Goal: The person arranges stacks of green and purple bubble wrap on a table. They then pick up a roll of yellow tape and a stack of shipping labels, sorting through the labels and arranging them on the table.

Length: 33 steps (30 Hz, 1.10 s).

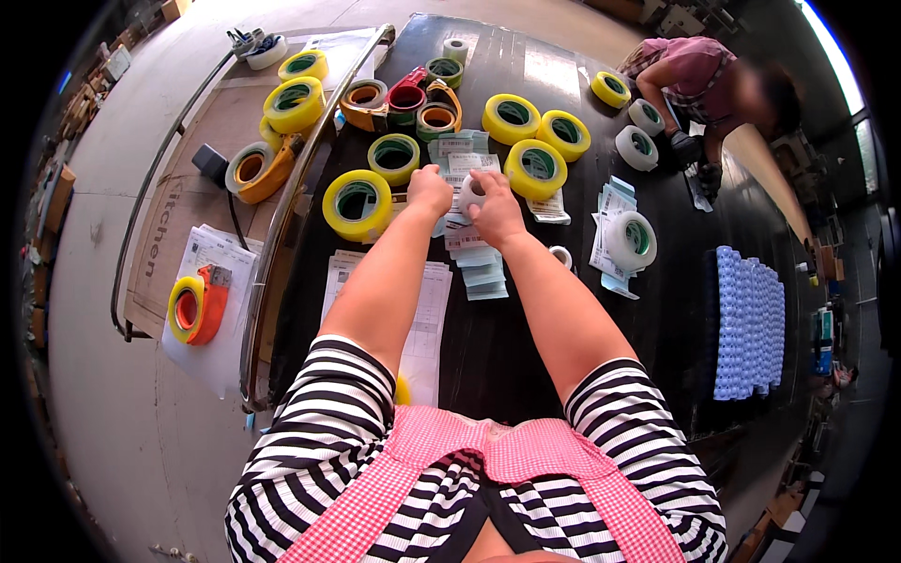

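Pink checked apron (488,441), nearest. Small white roll (466,195): between the hands, within right hand's (497,208) grasp, axis unclear. Left hand (430,190): just left, curled, hold undeterminable. Label strips (483,272): beneath, trailing nearer.

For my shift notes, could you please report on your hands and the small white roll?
Right hand holding small white roll. Left hand curled beside it, grip hidden. Label strips beneath, yellow tape rolls either side.

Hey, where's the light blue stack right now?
In the head view, the light blue stack is at the right, on the black table, lower and further right than the white tape roll lying on labels.
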### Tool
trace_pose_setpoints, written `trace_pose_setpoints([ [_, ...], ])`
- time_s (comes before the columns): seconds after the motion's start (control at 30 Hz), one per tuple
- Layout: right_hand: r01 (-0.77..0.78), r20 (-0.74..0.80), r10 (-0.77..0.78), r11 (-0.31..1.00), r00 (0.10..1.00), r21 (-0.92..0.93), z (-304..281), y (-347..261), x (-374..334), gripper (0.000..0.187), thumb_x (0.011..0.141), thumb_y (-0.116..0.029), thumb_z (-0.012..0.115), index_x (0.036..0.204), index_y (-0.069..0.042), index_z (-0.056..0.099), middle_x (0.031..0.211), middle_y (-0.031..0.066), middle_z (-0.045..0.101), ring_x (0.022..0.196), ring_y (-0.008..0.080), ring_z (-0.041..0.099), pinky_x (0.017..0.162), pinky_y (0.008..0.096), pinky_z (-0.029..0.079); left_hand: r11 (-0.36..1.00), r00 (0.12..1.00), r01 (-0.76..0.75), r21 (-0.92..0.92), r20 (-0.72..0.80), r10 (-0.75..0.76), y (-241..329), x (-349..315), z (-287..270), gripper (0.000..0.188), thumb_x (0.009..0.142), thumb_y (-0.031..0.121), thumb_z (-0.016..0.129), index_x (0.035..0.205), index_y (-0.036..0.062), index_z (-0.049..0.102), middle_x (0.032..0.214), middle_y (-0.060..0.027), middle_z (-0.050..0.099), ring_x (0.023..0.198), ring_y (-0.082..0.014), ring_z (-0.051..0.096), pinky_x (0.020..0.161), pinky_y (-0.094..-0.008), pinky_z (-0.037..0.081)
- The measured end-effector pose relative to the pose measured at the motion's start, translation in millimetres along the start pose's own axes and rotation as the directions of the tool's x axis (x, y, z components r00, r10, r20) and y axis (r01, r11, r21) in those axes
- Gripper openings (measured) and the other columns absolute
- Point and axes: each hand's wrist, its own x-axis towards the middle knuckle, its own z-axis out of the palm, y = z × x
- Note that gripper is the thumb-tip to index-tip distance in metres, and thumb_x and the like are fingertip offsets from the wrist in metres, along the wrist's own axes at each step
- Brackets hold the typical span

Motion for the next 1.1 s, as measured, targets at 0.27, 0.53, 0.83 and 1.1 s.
trace_pose_setpoints([
  [0.27, 0.018, -0.171, 0.026, 0.968, 0.985, 0.251, 14.8, 34.9, 2.7, 0.057, 0.082, -0.008, 0.064, 0.136, -0.010, 0.047, 0.136, 0.0155, 0.044, 0.121, 0.0294, 0.048, 0.103, 0.0348, 0.041, 0.983, 0.946, 0.131, 0.129, 0.281, -0.163, 7.9, 41.3, 5.2, 0.049, 0.075, 0.031, 0.080, 0.106, -0.0043, 0.067, 0.108, -0.0197, 0.068, 0.102, -0.0304, 0.066, 0.086, -0.0338, 0.053],
  [0.53, -0.210, 0.069, 0.328, 0.416, 0.942, 0.885, 9.3, 42.5, 2.7, 0.054, 0.094, -0.009, 0.052, 0.143, -0.006, 0.031, 0.134, 0.0119, 0.045, 0.111, 0.0219, 0.053, 0.087, 0.0367, 0.052, 0.948, 0.941, 0.220, 0.230, 0.207, -0.268, 29.6, 39.7, 14.3, 0.044, 0.074, 0.024, 0.078, 0.111, 0.0025, 0.067, 0.125, -0.0165, 0.058, 0.112, -0.0309, 0.060, 0.093, -0.0356, 0.050],
  [0.83, -0.183, 0.068, 0.382, 0.275, 0.922, 0.944, 8.3, 51.3, 3.4, 0.050, 0.096, -0.012, 0.051, 0.141, -0.006, 0.033, 0.130, 0.0092, 0.047, 0.110, 0.0211, 0.053, 0.088, 0.0380, 0.051, 0.924, 0.938, 0.346, -0.165, 0.036, -0.345, 61.4, 18.9, 17.3, 0.055, 0.075, 0.004, 0.068, 0.125, 0.0015, 0.047, 0.132, -0.0189, 0.044, 0.114, -0.0345, 0.057, 0.090, -0.0364, 0.051],
  [1.1, -0.216, 0.147, 0.299, 0.212, 0.943, 0.953, 19.0, 46.4, 0.6, 0.045, 0.096, -0.014, 0.048, 0.138, -0.009, 0.036, 0.127, 0.0100, 0.050, 0.108, 0.0239, 0.054, 0.085, 0.0394, 0.052, 0.900, 0.873, 0.435, 0.032, 0.230, -0.430, 6.8, 73.9, 48.4, 0.040, 0.067, 0.011, 0.074, 0.105, 0.0017, 0.070, 0.113, -0.0178, 0.067, 0.107, -0.0236, 0.065, 0.089, -0.0332, 0.054],
])
